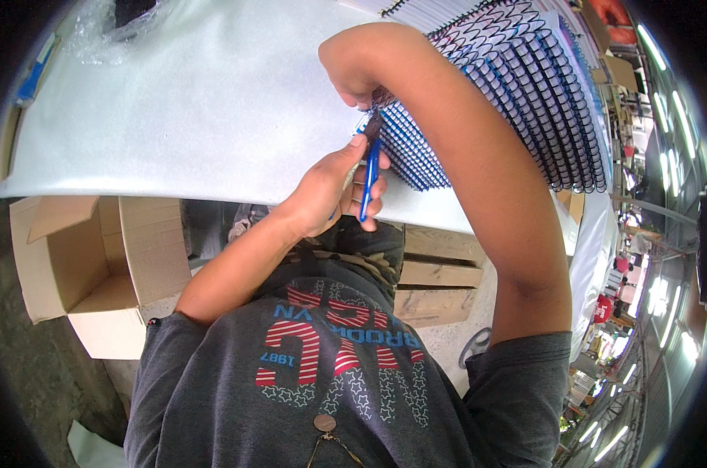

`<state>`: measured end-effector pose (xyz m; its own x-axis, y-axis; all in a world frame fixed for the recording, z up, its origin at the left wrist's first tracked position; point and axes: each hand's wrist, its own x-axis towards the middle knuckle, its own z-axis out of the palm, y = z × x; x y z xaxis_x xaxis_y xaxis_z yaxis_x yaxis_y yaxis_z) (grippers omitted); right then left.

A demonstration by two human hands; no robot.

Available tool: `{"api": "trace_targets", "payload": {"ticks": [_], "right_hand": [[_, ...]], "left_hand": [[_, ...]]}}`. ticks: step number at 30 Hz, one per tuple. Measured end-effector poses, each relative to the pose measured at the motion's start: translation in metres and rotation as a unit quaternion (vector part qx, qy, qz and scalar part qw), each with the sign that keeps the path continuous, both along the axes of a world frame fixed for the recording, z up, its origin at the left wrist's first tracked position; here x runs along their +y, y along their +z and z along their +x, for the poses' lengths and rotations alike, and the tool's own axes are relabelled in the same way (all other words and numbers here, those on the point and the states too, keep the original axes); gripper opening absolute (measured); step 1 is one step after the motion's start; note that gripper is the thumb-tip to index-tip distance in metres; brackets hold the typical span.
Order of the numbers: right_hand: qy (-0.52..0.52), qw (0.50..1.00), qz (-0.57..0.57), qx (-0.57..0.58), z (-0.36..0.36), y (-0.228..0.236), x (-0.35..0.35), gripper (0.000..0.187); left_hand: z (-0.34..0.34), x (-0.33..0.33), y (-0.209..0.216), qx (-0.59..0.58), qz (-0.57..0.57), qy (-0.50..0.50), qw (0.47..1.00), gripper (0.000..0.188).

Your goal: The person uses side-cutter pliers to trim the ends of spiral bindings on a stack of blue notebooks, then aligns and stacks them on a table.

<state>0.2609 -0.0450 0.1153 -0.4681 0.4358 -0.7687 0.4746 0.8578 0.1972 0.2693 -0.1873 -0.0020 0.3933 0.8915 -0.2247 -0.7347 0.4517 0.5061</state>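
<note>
My left hand (326, 187) is closed round blue-handled pliers (369, 168). Their dark jaws point away from me, at the near left end of the wire coils. My right hand (353, 70) bends in from above, its fingers curled down beside the jaws. What those fingers grip is hidden behind the hand and wrist. Under and beside my right forearm lies a stack of spiral-bound notebooks (517, 93), their dark coils fanned out in rows toward me. Blue-edged coils (416, 156) show between the pliers and the forearm.
The notebooks lie on a white table (174, 117). Crumpled clear plastic (108, 35) is at its far left, with a blue tool (33, 78) on the left edge. Below stand an open cardboard box (96, 257) and a wooden crate (439, 281). Shelving and lights fill the right side.
</note>
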Motion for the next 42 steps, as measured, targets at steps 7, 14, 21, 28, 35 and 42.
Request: {"api": "trace_targets", "payload": {"ticks": [7, 14, 21, 28, 35, 42], "right_hand": [[-0.005, 1.000, 0.009, 0.018, -0.001, 0.010, -0.009, 0.020], [-0.029, 0.999, 0.031, 0.006, 0.003, 0.008, -0.004, 0.020], [0.014, 0.992, 0.120, -0.038, -0.004, 0.020, -0.016, 0.024], [0.005, 0.999, 0.044, 0.003, 0.001, 0.018, -0.001, 0.024], [0.002, 1.000, 0.027, 0.008, -0.002, 0.017, 0.004, 0.023], [0.000, 1.000, 0.022, 0.008, -0.002, 0.018, 0.005, 0.023]], "left_hand": [[0.004, -0.004, 0.015, 0.010, -0.011, -0.003, 1.000, 0.059], [-0.003, 0.002, 0.006, 0.082, 0.017, -0.034, 0.996, 0.065], [0.007, -0.002, 0.020, 0.070, 0.009, 0.024, 0.997, 0.062], [-0.004, 0.001, 0.015, 0.067, 0.026, -0.005, 0.997, 0.061], [0.002, 0.001, 0.026, 0.067, 0.046, 0.007, 0.997, 0.063], [-0.003, 0.003, 0.031, 0.041, -0.001, -0.012, 0.999, 0.059]]}}
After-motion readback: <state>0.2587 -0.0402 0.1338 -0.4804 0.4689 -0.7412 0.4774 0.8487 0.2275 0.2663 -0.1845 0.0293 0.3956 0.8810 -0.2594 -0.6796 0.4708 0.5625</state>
